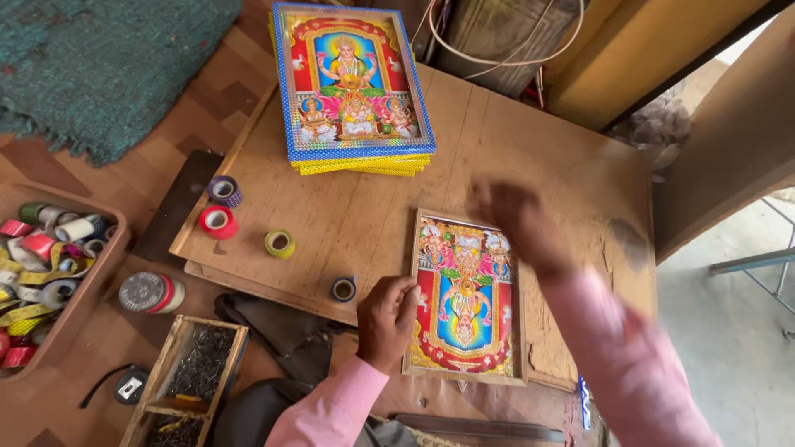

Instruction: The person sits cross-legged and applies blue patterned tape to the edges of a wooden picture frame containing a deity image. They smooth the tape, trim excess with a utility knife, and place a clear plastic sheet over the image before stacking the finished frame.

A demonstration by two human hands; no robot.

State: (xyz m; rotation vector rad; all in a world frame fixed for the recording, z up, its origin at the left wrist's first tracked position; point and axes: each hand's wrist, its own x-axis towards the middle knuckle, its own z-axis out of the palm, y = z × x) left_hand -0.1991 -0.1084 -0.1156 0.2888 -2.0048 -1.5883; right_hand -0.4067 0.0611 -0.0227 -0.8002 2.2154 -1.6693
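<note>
Tray (pixel 116 240) of tape rolls sits off the board's (pixel 364 223) left edge; nail box (pixel 186 377) below it, off the near-left corner. Red roll (pixel 218 223), purple roll (pixel 224 190) and green roll (pixel 280 243) lie along the board's left edge, dark roll (pixel 344 289) at the near edge. Stack of pictures (pixel 352 83) at the far-left corner. Left hand (pixel 387 319) curled, fingertips pressing the frame's (pixel 465 298) left rail; not a full grip. Frame lies flat at the near edge, long axis running near to far, slightly tilted, image upside down to the wearer; plain wooden rim, bright red, blue and yellow religious print. Right hand (pixel 517 223) blurred over the frame's far-right corner, state cannot tell. Bare board between stack and frame, and right of the frame to the chipped right edge.
</note>
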